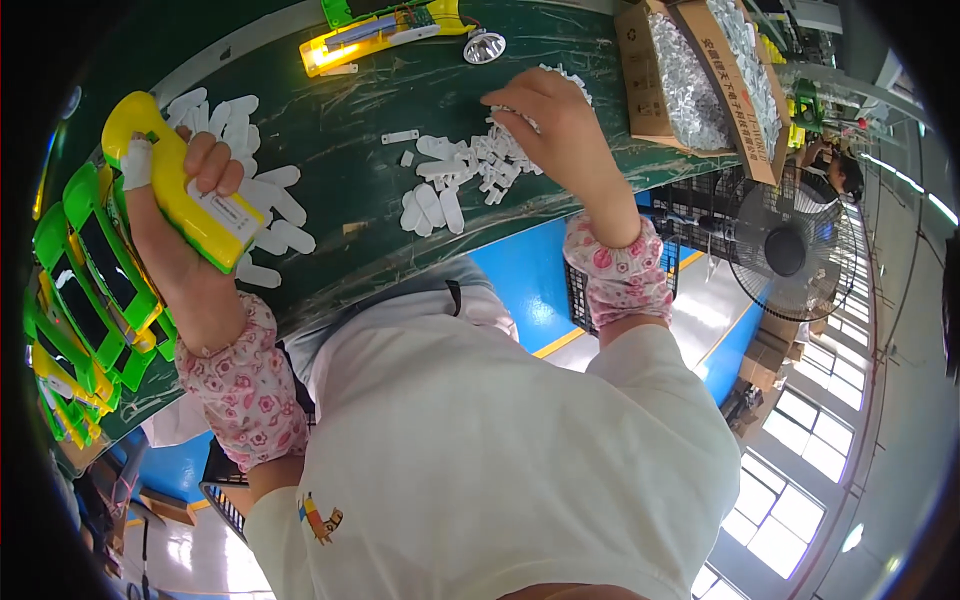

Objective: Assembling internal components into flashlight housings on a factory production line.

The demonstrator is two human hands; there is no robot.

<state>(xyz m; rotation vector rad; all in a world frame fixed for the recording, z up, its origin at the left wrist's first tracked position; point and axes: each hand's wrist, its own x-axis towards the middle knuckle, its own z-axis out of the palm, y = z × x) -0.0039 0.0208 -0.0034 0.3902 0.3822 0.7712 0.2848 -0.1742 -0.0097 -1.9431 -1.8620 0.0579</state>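
My left hand [205, 215] is wrapped round a yellow plastic lamp housing [225, 218] with a white label, raised over the left of the table. One finger of that hand has white tape on it. Beneath and beside it lie several flat white oval plastic strips [287, 205]. At the table's middle right, my right hand [555, 125] is over a pile of small white plastic parts [495, 160]. Its fingers are bent inward at the pile; whatever is between them is hidden. More white oval strips [432, 208] lie by the pile's near left side.
An opened yellow lamp [365, 42] with a wired round reflector [484, 46] lies at the far edge of the green table [340, 150]. Green-and-yellow lamps [105, 260] are stacked at left. Cardboard boxes [650, 110] of clear parts stand at right, near a black fan [785, 248].
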